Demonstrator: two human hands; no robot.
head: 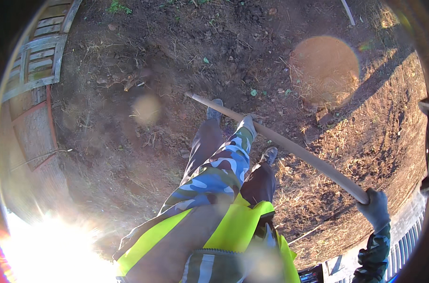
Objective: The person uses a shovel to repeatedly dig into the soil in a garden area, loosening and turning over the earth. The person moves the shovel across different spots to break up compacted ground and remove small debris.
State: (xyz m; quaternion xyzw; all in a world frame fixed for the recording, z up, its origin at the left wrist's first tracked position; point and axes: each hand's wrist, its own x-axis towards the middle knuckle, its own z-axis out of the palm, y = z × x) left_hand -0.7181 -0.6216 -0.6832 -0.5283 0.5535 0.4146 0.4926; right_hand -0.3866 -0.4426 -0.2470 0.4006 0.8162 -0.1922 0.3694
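Note:
A long wooden handle slants from the upper middle of the head view down to the right. My gloved left hand grips it partway along, above my feet. Near its lower right end, my gloved right hand is closed around the wood. The far end of the handle lies beyond my left boot; no tool head can be made out there. Both sleeves are camouflage, and I wear a yellow vest.
Dark bare soil with dry grass surrounds my feet. Weathered wooden pallets and reddish-edged boards stand at the left. A brick-like piece lies at the right. Corrugated sheeting runs along the lower right. Sun glare covers the lower left.

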